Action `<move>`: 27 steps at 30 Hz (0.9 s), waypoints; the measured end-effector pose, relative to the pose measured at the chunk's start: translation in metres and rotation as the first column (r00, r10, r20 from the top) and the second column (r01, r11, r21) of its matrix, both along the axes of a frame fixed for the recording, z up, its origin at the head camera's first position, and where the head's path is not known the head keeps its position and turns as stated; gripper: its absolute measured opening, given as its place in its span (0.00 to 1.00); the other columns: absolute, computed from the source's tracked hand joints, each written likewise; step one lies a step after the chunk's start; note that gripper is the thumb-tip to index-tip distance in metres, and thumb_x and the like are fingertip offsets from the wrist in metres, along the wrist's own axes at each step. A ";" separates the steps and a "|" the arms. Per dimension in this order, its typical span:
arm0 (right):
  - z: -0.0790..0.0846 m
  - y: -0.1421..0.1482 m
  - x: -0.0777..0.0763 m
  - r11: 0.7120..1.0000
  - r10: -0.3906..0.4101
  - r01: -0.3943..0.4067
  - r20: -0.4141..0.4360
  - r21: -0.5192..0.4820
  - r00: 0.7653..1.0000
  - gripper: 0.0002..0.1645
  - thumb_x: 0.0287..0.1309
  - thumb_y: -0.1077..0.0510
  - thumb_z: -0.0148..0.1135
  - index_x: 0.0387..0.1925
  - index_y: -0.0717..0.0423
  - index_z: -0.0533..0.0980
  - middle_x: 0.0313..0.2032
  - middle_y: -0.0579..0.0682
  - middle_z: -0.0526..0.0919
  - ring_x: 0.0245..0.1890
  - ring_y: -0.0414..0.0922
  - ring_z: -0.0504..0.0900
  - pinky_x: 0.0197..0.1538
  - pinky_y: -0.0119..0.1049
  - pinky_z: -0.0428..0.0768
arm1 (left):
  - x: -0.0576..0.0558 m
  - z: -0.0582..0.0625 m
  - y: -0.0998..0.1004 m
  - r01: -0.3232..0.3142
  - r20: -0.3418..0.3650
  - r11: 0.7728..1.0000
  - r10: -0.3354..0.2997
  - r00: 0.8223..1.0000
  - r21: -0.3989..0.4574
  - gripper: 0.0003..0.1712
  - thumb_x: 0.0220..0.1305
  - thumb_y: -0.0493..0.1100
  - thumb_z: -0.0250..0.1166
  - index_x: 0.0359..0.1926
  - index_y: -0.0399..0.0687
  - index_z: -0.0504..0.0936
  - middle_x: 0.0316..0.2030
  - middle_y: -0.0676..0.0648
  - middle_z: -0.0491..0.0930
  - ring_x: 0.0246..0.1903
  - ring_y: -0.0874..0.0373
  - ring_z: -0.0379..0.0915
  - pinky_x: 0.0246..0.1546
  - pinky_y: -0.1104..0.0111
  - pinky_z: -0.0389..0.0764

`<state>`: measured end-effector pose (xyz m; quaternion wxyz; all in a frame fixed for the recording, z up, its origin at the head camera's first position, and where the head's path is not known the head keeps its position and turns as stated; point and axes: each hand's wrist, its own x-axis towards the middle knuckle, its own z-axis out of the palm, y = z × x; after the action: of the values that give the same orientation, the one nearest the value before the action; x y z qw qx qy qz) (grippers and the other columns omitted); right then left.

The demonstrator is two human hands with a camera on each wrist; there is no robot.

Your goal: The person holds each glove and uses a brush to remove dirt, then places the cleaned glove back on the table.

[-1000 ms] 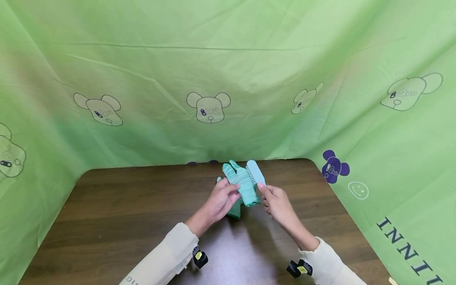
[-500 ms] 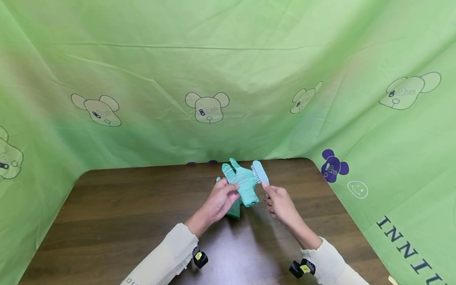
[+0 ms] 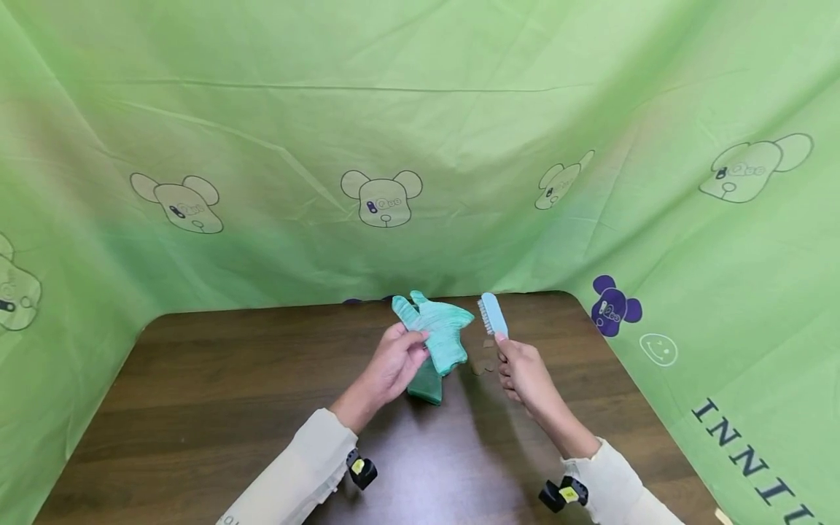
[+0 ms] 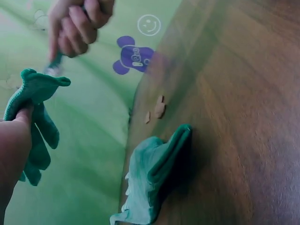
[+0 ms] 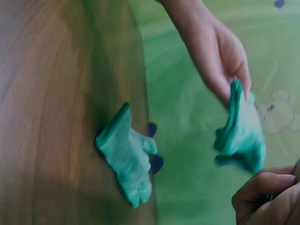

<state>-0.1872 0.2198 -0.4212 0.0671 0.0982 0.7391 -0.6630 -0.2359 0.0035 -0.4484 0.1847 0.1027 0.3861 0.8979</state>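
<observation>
My left hand [image 3: 396, 361] pinches a green knitted glove [image 3: 445, 332] between thumb and fingers, raised above the table. Just to its right, my right hand [image 3: 528, 372] grips a light blue brush [image 3: 494, 315] by the handle. The brush's bristles face the glove, with a small gap between them. A second green glove [image 4: 150, 173] lies on the table, partly hidden beneath the held one in the head view. In the right wrist view this lying glove [image 5: 124, 159] shows whole, its cuff toward the near side. There the brush is hidden from sight.
Several small tan flakes [image 4: 160, 108] lie on the brown wooden table [image 3: 230, 394], below and between the hands. A green printed curtain [image 3: 387, 131] rises behind the table and along its sides.
The brush has moved right, off the glove's edge. My left hand has drawn the glove slightly left and turned it a little. Tan flakes now show on the table below.
</observation>
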 end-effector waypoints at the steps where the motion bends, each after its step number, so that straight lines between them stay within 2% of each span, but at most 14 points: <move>1: 0.001 -0.003 0.001 1.000 0.019 -0.019 -0.016 0.015 1.000 0.26 0.78 0.43 0.47 0.26 0.55 0.61 0.14 0.40 0.55 0.12 0.35 0.53 0.11 0.26 0.52 | 0.000 0.000 0.000 0.004 0.004 1.000 -0.004 1.000 -0.014 0.25 0.70 0.24 0.42 0.67 0.24 0.59 0.59 0.41 0.72 0.60 0.55 0.72 0.67 0.63 0.76; 4: 0.004 -0.015 0.006 0.988 0.114 -0.107 -0.053 0.109 0.992 0.27 0.76 0.40 0.49 0.30 0.58 0.66 0.13 0.41 0.58 0.11 0.37 0.55 0.13 0.26 0.55 | 0.003 -0.002 0.003 0.044 -0.006 0.997 -0.044 0.999 -0.058 0.27 0.71 0.24 0.41 0.70 0.23 0.57 0.67 0.33 0.69 0.67 0.49 0.70 0.71 0.60 0.73; 7: 0.004 -0.027 0.011 0.954 0.198 -0.172 -0.084 0.246 0.977 0.30 0.76 0.38 0.50 0.30 0.61 0.70 0.13 0.42 0.62 0.12 0.38 0.60 0.15 0.27 0.60 | 0.007 -0.004 0.008 0.093 -0.031 0.993 -0.095 0.995 -0.069 0.29 0.72 0.25 0.40 0.73 0.23 0.53 0.74 0.29 0.60 0.74 0.42 0.60 0.74 0.56 0.67; 9: 0.004 -0.032 0.012 0.929 0.214 -0.167 -0.112 0.332 0.970 0.30 0.76 0.39 0.50 0.29 0.61 0.70 0.14 0.43 0.64 0.13 0.38 0.63 0.17 0.28 0.63 | 0.009 -0.004 0.011 0.104 -0.047 0.992 -0.107 0.993 -0.065 0.30 0.72 0.25 0.39 0.74 0.23 0.52 0.76 0.29 0.56 0.76 0.40 0.55 0.75 0.55 0.65; 13: 0.005 -0.035 0.013 0.905 0.156 -0.077 -0.158 0.419 0.975 0.28 0.76 0.41 0.51 0.25 0.58 0.70 0.14 0.43 0.66 0.15 0.38 0.65 0.20 0.29 0.66 | 0.009 -0.004 0.014 0.088 -0.038 0.994 -0.090 0.995 -0.057 0.29 0.72 0.25 0.40 0.73 0.24 0.53 0.75 0.28 0.57 0.75 0.40 0.57 0.75 0.54 0.65; 16: 0.007 -0.033 0.013 0.910 0.116 -0.041 -0.158 0.412 0.981 0.28 0.76 0.42 0.52 0.24 0.57 0.69 0.14 0.44 0.65 0.15 0.38 0.64 0.20 0.29 0.65 | 0.008 -0.004 0.013 0.083 -0.026 0.995 -0.084 0.996 -0.059 0.30 0.71 0.25 0.40 0.73 0.24 0.53 0.75 0.27 0.57 0.75 0.40 0.57 0.75 0.53 0.64; 19: 0.006 -0.030 0.012 0.919 0.107 -0.043 -0.142 0.391 0.984 0.28 0.76 0.40 0.52 0.25 0.57 0.69 0.14 0.43 0.65 0.16 0.38 0.65 0.19 0.29 0.65 | 0.008 -0.005 0.011 0.091 -0.024 0.995 -0.092 0.995 -0.050 0.31 0.71 0.24 0.40 0.74 0.24 0.52 0.76 0.28 0.56 0.76 0.41 0.56 0.76 0.53 0.64; 21: 0.005 -0.028 0.012 0.930 0.092 -0.037 -0.132 0.367 0.987 0.29 0.75 0.39 0.52 0.24 0.56 0.68 0.14 0.43 0.65 0.15 0.38 0.65 0.19 0.29 0.65 | 0.008 -0.006 0.011 0.083 -0.022 0.996 -0.084 0.996 -0.044 0.31 0.70 0.24 0.40 0.73 0.23 0.53 0.74 0.29 0.59 0.74 0.43 0.60 0.75 0.54 0.66; 24: 0.004 -0.024 0.012 0.954 0.060 -0.026 -0.105 0.300 0.993 0.29 0.75 0.39 0.52 0.23 0.55 0.65 0.14 0.43 0.63 0.14 0.38 0.62 0.17 0.28 0.61 | 0.008 -0.007 0.010 0.066 -0.006 0.997 -0.066 0.998 -0.042 0.28 0.69 0.24 0.41 0.70 0.23 0.57 0.67 0.34 0.70 0.66 0.51 0.71 0.71 0.59 0.73; 27: 0.002 -0.021 0.011 0.970 0.039 -0.019 -0.075 0.243 0.996 0.29 0.76 0.40 0.51 0.23 0.54 0.63 0.13 0.42 0.61 0.12 0.38 0.59 0.15 0.27 0.58 | 0.009 -0.007 0.009 0.046 0.015 0.998 -0.045 0.999 -0.033 0.26 0.68 0.23 0.42 0.66 0.23 0.60 0.56 0.44 0.75 0.56 0.58 0.75 0.64 0.65 0.78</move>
<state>-0.1760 0.1985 -0.4190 0.0351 0.0685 0.8178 -0.5703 -0.2272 0.0121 -0.4557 0.2097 0.1018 0.3973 0.8876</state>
